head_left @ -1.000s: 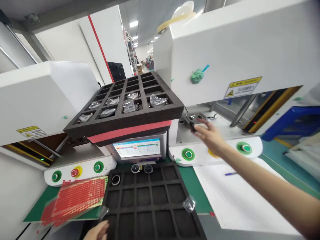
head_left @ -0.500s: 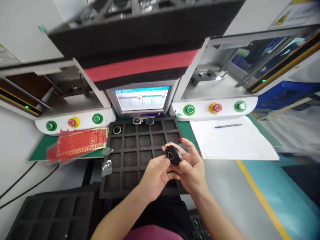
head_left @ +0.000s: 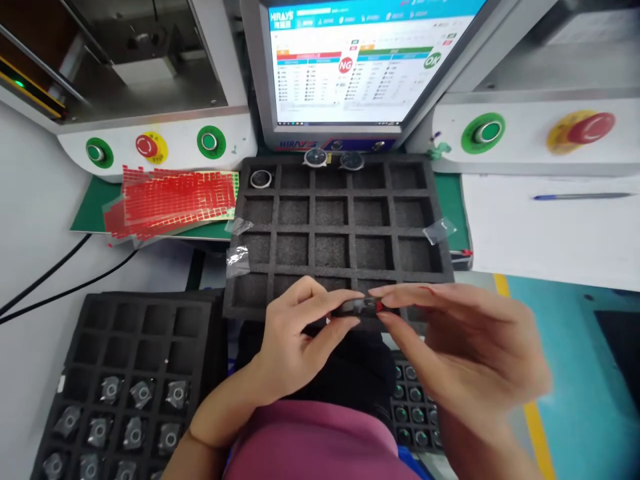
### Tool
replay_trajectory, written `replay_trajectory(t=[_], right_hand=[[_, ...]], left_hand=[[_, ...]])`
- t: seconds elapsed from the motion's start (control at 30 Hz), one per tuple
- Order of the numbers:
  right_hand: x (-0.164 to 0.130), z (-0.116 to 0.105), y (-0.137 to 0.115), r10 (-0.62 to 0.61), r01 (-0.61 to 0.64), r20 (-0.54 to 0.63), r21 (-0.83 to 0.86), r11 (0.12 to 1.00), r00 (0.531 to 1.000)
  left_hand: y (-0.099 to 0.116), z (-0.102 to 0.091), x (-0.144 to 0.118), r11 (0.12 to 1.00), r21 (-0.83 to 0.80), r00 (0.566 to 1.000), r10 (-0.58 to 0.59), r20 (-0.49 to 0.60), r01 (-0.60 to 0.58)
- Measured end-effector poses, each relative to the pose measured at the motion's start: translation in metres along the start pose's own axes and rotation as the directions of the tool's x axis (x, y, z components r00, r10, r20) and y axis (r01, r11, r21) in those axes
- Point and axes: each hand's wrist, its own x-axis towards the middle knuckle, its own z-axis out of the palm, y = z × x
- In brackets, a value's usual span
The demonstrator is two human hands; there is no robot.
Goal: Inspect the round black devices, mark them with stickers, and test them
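Edge-on between both hands is a round black watch case (head_left: 357, 307), over the near edge of the black foam tray (head_left: 295, 270). My left hand (head_left: 297, 333) pinches its left side between thumb and fingers. From the right, my right hand (head_left: 465, 340) pinches the other side with thumb and fingertips. A bit of red shows at the right fingertips; I cannot tell whether it is a nail or part of the case. One round watch case (head_left: 261, 179) sits in the tray's back left compartment. Two more, a silver-rimmed watch case (head_left: 316, 157) and a dark one (head_left: 352, 161), rest along its back edge.
Behind the tray stands a monitor (head_left: 345, 73) between two machines with green and red buttons. Red label sheets (head_left: 175, 197) lie left; a pen (head_left: 583, 196) lies on white paper at right. Lower left, a foam tray (head_left: 145, 323) holds several wrapped parts; another tray (head_left: 415, 393) is lower right.
My view has tilted down and come closer to the tray. The watch case has turned from showing its round face to edge-on, and both hands now grip it from opposite sides.
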Motion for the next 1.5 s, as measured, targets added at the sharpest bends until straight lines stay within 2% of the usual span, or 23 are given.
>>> replay_trajectory(t=[0.1, 0.23, 0.47, 0.67, 0.8, 0.93, 1.03, 1.13, 1.27, 1.37, 1.5], right_hand=[[-0.003, -0.001, -0.003, -0.025, 0.026, 0.042, -0.012, 1.000, 0.999], [-0.005, -0.007, -0.005, -0.078, 0.086, 0.137, -0.056, 0.995, 0.987], [-0.012, -0.014, -0.008, -0.053, 0.075, 0.114, -0.191, 0.979, 0.992], [-0.008, -0.023, -0.013, -0.010, 0.054, 0.220, -0.196, 0.979, 0.975], [0.000, -0.033, -0.016, 0.024, 0.052, 0.341, -0.214, 0.975, 0.940], [0.008, -0.038, -0.017, 0.053, -0.003, 0.458, -0.110, 0.994, 0.887], [0.008, -0.038, -0.015, 0.026, 0.007, 0.420, -0.077, 0.997, 0.907], [0.001, -0.036, -0.011, 0.008, 0.033, 0.328, -0.121, 0.992, 0.945], [-0.006, -0.037, -0.007, 0.014, 0.032, 0.275, -0.162, 0.986, 0.961], [-0.004, -0.036, -0.010, 0.032, 0.015, 0.297, -0.157, 0.988, 0.954], [0.003, -0.032, -0.018, 0.054, 0.014, 0.345, -0.193, 0.981, 0.937]], left_hand=[[0.002, -0.006, -0.002, 0.994, 0.081, 0.996, 0.073, 0.042, -0.076], [0.007, -0.012, -0.003, 0.977, 0.169, 0.988, 0.114, 0.102, -0.130], [0.012, -0.014, -0.005, 0.940, 0.280, 0.975, 0.155, 0.159, -0.195], [0.013, -0.016, -0.004, 0.933, 0.297, 0.965, 0.142, 0.219, -0.205], [0.013, -0.015, -0.004, 0.941, 0.279, 0.956, 0.116, 0.269, -0.193], [0.012, -0.015, -0.005, 0.948, 0.252, 0.942, 0.107, 0.319, -0.193], [0.012, -0.014, -0.005, 0.955, 0.225, 0.944, 0.120, 0.307, -0.194], [0.011, -0.014, -0.004, 0.961, 0.195, 0.952, 0.139, 0.274, -0.197], [0.010, -0.014, -0.005, 0.967, 0.193, 0.963, 0.116, 0.242, -0.165], [0.009, -0.016, -0.005, 0.965, 0.200, 0.958, 0.113, 0.264, -0.169], [0.004, -0.018, -0.004, 0.949, 0.220, 0.929, 0.142, 0.342, -0.225]])
